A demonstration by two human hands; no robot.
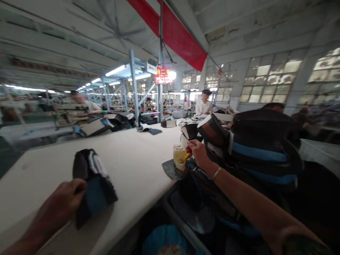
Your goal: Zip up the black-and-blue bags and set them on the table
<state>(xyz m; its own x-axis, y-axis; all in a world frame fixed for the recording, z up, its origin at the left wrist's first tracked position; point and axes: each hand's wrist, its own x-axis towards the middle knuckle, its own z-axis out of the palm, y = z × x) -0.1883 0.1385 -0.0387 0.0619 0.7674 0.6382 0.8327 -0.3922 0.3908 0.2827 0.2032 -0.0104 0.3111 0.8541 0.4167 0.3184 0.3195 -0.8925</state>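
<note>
My left hand (pixel 70 196) is closed on the near left side of a black-and-blue fabric piece (pixel 97 194). This piece is folded or curved, shows a white lining at its top, and is held at the white table. Farther right, my right hand (pixel 198 152) pinches a yellow stick (pixel 186 156) beside a jar (pixel 175 150). The stick's lower end reaches into the jar, where its tip is hidden. Cloudy and pale, the jar has yellowish contents and stands on a dark grey pad (pixel 170 169) at the table's right edge.
A tall pile of black pieces with blue bands (pixel 259 152) rises close by my right forearm. The white tabletop (pixel 132 156) stretches ahead, with fabric scraps (pixel 151 130) near its far edge. Co-workers sit or stand beyond, one in a white shirt (pixel 203 106).
</note>
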